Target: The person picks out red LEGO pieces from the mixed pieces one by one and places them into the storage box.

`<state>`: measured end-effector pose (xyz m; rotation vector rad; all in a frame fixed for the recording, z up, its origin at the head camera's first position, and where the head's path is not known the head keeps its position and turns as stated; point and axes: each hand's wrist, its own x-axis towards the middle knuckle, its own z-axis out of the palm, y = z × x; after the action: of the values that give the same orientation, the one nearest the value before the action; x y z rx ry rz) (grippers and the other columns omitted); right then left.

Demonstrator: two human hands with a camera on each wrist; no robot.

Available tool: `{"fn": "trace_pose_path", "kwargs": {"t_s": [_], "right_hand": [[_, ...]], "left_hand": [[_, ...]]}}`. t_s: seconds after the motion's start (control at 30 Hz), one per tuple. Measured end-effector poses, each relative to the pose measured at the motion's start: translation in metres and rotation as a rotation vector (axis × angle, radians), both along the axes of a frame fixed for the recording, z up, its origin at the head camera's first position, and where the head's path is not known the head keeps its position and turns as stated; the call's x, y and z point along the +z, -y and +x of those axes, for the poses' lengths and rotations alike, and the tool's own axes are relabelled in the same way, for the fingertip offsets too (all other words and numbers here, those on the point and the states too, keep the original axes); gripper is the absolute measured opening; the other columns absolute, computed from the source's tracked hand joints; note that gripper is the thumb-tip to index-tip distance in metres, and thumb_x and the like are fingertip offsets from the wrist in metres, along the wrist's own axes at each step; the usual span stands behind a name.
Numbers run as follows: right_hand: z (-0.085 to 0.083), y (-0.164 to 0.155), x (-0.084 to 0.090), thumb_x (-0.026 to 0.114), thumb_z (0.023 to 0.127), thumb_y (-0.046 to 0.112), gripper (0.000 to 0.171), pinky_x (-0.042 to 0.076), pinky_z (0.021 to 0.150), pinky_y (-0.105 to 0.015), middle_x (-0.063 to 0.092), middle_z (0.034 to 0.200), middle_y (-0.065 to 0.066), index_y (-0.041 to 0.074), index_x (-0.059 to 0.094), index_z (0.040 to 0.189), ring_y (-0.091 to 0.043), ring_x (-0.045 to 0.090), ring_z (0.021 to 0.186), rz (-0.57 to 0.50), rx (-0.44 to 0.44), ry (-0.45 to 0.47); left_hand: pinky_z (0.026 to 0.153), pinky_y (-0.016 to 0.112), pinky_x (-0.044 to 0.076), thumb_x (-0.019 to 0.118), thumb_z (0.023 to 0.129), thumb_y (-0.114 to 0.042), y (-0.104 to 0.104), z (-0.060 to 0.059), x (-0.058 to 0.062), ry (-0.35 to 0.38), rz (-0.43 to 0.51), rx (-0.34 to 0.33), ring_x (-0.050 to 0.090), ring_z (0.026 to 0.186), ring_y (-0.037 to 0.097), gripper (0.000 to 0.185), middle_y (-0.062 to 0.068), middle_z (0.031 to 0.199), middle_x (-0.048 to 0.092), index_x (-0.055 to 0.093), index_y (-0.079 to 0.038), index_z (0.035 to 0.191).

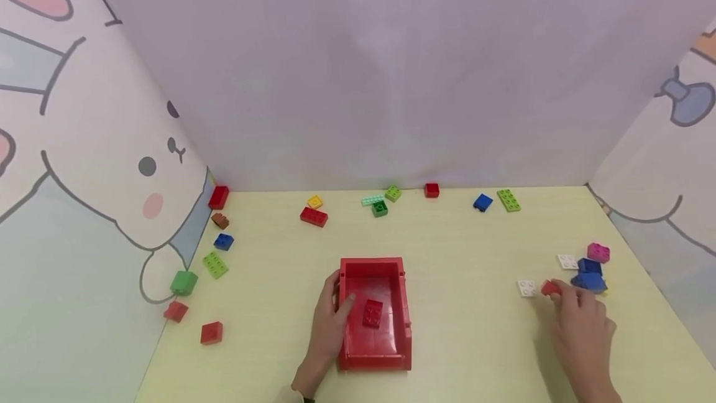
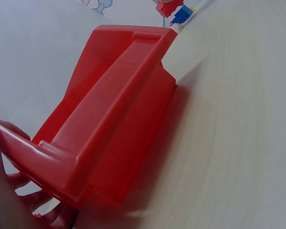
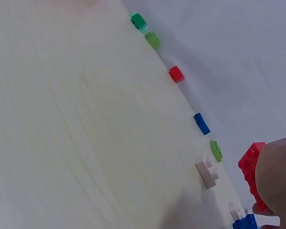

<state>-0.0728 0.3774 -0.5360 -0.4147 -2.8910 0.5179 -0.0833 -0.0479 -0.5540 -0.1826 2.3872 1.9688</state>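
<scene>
left hand (image 1: 330, 316): curled round the red tray's (image 1: 373, 353) left wall
right hand (image 1: 578, 322): pinching a small red brick (image 1: 550, 288) – just beside a white plate (image 1: 526, 288)

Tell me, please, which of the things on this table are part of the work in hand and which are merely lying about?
In hand:
- red tray, gripped at its side by the left hand
- red brick lying inside it
- small red brick, pinched by the right hand

Lying about:
- white plates
- blue bricks
- pink brick
- green plate
</scene>
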Motion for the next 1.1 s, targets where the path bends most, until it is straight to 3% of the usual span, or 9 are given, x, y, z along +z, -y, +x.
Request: {"fn": "trace_pose_path", "kwargs": {"t_s": [0.43, 1.1], "right_hand": [[0.001, 0.014, 0.007, 0.051, 0.108, 0.008, 0.031, 0.036, 0.078, -0.068, 0.051, 0.118, -0.033, -0.002, 0.053, 0.137, -0.052, 0.046, 0.102, 0.031, 0.03, -0.08], [-0.003, 0.03, 0.013, 0.052, 0.107, 0.008, 0.033, 0.037, 0.08, -0.068, 0.052, 0.122, -0.033, -0.002, 0.052, 0.139, -0.049, 0.045, 0.102, 0.025, 0.064, -0.07]], "left_hand": [[0.11, 0.049, 0.054, 0.07, 0.099, -0.018, 0.002, 0.0, -0.002, -0.02, 0.003, -0.015, 0.048, 0.145, 0.028, 0.068, -0.002, 0.155, 0.05, 0.038, -0.029, 0.157], [0.108, 0.047, 0.056, 0.07, 0.099, -0.018, 0.002, 0.0, 0.001, -0.015, 0.014, -0.022, 0.049, 0.144, 0.028, 0.068, -0.001, 0.155, 0.05, 0.038, -0.028, 0.157]]}}
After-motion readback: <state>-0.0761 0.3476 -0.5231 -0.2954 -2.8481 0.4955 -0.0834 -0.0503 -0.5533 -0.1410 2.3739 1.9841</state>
